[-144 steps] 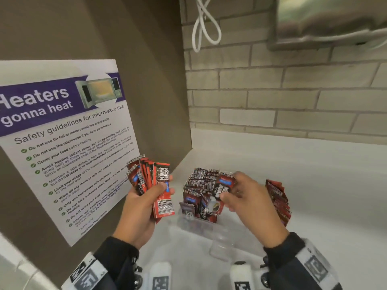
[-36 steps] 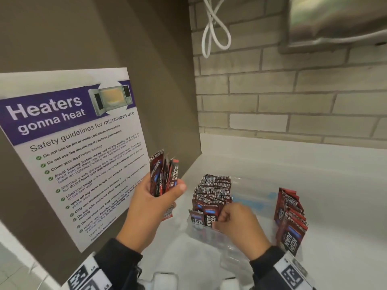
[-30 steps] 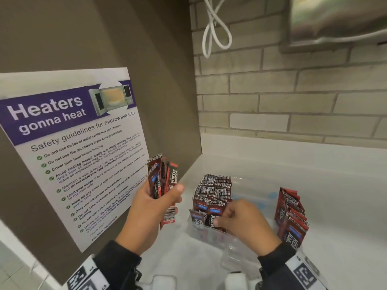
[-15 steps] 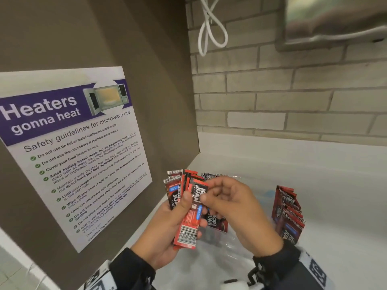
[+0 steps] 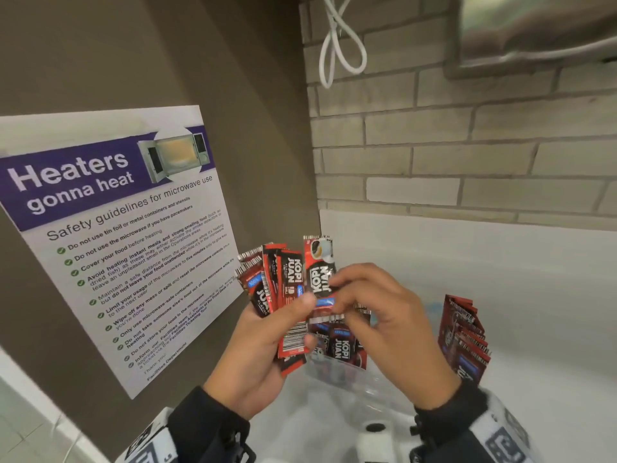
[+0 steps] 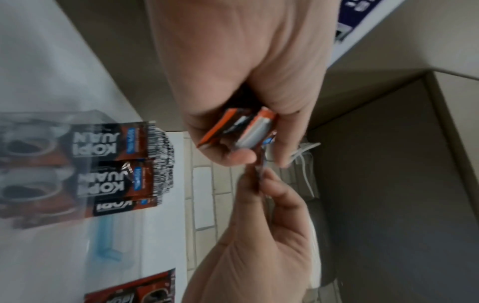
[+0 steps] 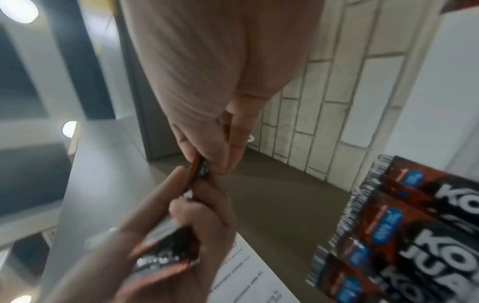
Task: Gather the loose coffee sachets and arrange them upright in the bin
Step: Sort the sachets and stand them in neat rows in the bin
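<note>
1. White counter [image 5: 500, 295] runs along a pale brick wall [image 5: 467, 155], meeting a brown side panel [image 5: 233, 111] on the left.
2. A microwave safety poster [image 5: 110, 235] with a purple banner hangs on that panel. A looped white cable [image 5: 340, 45] dangles above, beside a steel fixture [image 5: 534, 28] on the bricks.
3. The left hand [image 5: 260, 362] grips a fanned bundle of red and black coffee sachets [image 5: 277, 285], thumb curled across the front, held above the counter.
4. The right hand [image 5: 394, 332] pinches one single sachet [image 5: 319, 272] at the bundle's right edge, thumb and fingertips closed on it; the left thumb touches it too.
5. Beneath the hands sits a clear plastic bin [image 5: 337, 375], with upright sachets [image 5: 344, 349] standing inside at its left part.
6. A second stack of sachets [image 5: 464, 335] stands on the right; whether it is in the bin or on the counter I cannot tell.
7. The left wrist view alone shows a pale blue part [image 6: 103, 242] by the bin's clear wall and the bundle's lower ends in the palm.
8. The right wrist view alone shows round ceiling lights [image 7: 18, 8] overhead.
</note>
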A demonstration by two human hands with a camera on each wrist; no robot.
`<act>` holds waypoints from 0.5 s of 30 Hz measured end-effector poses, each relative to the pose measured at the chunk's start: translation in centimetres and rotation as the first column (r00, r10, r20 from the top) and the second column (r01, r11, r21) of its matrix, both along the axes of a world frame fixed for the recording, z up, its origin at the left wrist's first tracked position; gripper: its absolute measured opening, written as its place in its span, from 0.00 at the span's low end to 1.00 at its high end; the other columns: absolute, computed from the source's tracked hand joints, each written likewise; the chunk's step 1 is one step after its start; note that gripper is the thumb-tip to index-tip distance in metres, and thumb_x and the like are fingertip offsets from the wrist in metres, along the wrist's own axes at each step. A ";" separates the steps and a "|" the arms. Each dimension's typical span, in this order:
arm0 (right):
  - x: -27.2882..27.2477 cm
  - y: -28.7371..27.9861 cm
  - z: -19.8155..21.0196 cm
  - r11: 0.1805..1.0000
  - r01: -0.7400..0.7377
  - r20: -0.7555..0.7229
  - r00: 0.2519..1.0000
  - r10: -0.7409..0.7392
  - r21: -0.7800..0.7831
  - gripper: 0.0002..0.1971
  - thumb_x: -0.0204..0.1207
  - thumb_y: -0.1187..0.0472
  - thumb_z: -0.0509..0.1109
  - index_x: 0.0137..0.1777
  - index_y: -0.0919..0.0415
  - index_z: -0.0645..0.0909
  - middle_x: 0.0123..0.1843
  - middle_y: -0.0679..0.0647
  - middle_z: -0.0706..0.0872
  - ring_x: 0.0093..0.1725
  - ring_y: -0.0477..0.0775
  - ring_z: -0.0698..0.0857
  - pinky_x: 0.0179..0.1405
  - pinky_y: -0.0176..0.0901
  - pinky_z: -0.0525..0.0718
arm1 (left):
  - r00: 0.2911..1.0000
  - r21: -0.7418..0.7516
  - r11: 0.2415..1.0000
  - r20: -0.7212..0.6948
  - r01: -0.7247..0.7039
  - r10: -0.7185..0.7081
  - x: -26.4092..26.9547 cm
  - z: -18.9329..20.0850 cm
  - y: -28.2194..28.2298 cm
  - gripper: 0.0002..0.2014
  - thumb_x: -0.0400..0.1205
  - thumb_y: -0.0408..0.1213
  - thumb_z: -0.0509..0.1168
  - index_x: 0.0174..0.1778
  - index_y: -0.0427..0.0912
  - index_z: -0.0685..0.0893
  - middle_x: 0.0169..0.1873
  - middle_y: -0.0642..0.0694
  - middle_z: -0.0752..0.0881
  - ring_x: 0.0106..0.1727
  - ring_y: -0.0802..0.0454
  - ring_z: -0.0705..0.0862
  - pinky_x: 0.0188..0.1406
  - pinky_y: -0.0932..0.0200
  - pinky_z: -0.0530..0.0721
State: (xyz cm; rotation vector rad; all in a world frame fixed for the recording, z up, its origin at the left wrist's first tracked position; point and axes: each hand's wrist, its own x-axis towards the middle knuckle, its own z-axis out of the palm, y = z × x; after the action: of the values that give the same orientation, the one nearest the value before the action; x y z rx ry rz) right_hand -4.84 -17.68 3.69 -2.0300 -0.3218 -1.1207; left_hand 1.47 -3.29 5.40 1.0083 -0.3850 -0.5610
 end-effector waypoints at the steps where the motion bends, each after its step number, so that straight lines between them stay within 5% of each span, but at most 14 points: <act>1: 0.2 0.1 -0.3 0.998 0.007 -0.010 1.000 -0.008 -0.056 0.13 0.65 0.80 0.67 0.37 0.60 0.81 0.51 0.44 0.81 0.52 0.43 0.82 0.46 0.36 0.81 | 0.999 0.022 0.999 0.037 -0.023 0.022 -0.1 0.2 -0.1 0.15 0.69 0.26 0.73 0.51 0.36 0.85 0.42 0.39 0.89 0.32 0.53 0.84 0.20 0.65 0.77; 6: -0.1 0.0 0.1 1.000 0.016 -0.063 0.998 -0.016 -0.002 0.15 0.69 0.77 0.62 0.44 0.57 0.83 0.56 0.44 0.78 0.58 0.43 0.79 0.52 0.26 0.76 | 0.958 0.246 0.945 0.244 -0.215 0.154 0.6 0.8 0.5 0.11 0.73 0.18 0.68 0.43 0.38 0.82 0.30 0.45 0.86 0.22 0.55 0.78 0.18 0.66 0.73; 9: -0.6 -0.5 0.8 0.979 0.183 -0.059 0.980 -0.188 -0.093 0.16 0.72 0.68 0.64 0.55 0.51 0.83 0.62 0.41 0.76 0.59 0.43 0.73 0.58 0.25 0.68 | 0.802 0.486 0.818 0.595 -0.308 -0.051 1.1 1.4 1.3 0.15 0.70 0.20 0.72 0.41 0.46 0.82 0.25 0.53 0.86 0.24 0.60 0.80 0.25 0.67 0.77; 11: -0.7 -0.9 1.0 0.966 0.175 -0.146 0.968 -0.204 -0.190 0.16 0.74 0.59 0.66 0.61 0.48 0.81 0.55 0.37 0.79 0.54 0.38 0.70 0.56 0.22 0.65 | 0.698 0.558 0.753 0.691 -0.349 -0.188 1.3 1.9 1.5 0.18 0.68 0.26 0.74 0.47 0.53 0.84 0.35 0.52 0.89 0.35 0.56 0.86 0.39 0.56 0.84; 13: -0.9 -1.1 1.2 0.981 0.103 -0.306 0.940 -0.149 -0.163 0.15 0.74 0.60 0.70 0.60 0.46 0.82 0.43 0.35 0.82 0.49 0.36 0.73 0.48 0.21 0.67 | 0.689 0.552 0.755 0.699 -0.354 -0.188 1.2 2.1 1.5 0.20 0.65 0.32 0.73 0.49 0.59 0.83 0.39 0.51 0.90 0.41 0.51 0.88 0.47 0.49 0.86; 15: -1.2 -1.4 1.4 0.997 0.072 -0.368 0.926 -0.081 -0.037 0.16 0.73 0.65 0.73 0.55 0.44 0.83 0.36 0.39 0.83 0.44 0.36 0.77 0.43 0.23 0.69 | 0.724 0.492 0.802 0.681 -0.339 -0.112 1.3 2.2 1.1 0.20 0.66 0.29 0.75 0.49 0.54 0.85 0.39 0.51 0.91 0.40 0.53 0.89 0.43 0.52 0.87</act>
State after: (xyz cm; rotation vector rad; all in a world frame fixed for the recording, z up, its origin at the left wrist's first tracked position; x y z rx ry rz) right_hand -6.08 -19.06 5.13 -2.2373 -0.0636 -0.7561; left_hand 2.74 -2.14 7.56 1.8567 -0.8303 -0.1437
